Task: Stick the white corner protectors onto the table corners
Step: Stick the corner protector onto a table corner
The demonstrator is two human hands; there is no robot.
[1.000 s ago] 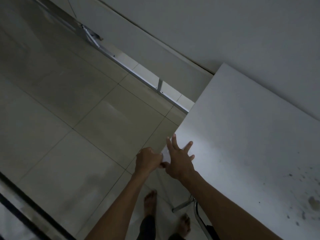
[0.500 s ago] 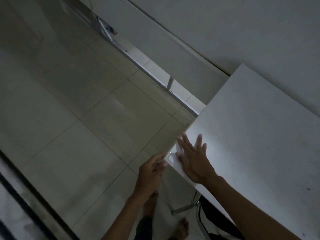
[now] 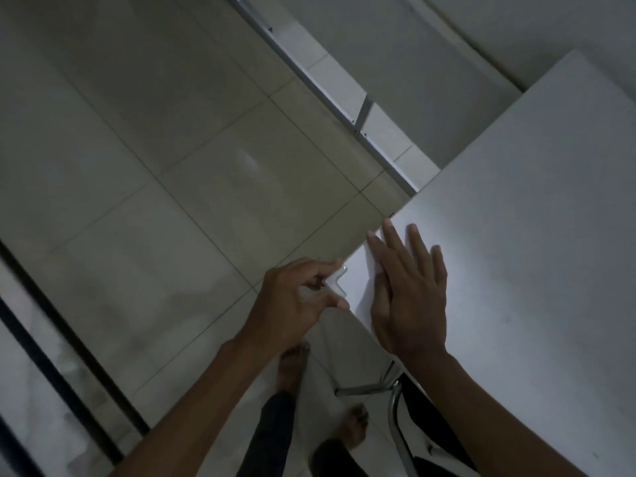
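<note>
My left hand (image 3: 292, 304) pinches the white corner protector (image 3: 336, 283) with curled fingers and thumb, seating it on the near corner of the table (image 3: 516, 235) so its 2 wings hug both edges. My right hand (image 3: 409, 297) lies flat on the tabletop just beside it, fingers straight and holding nothing, to steady the table against my push. I judge the adhesive still needs firm pressing.
</note>
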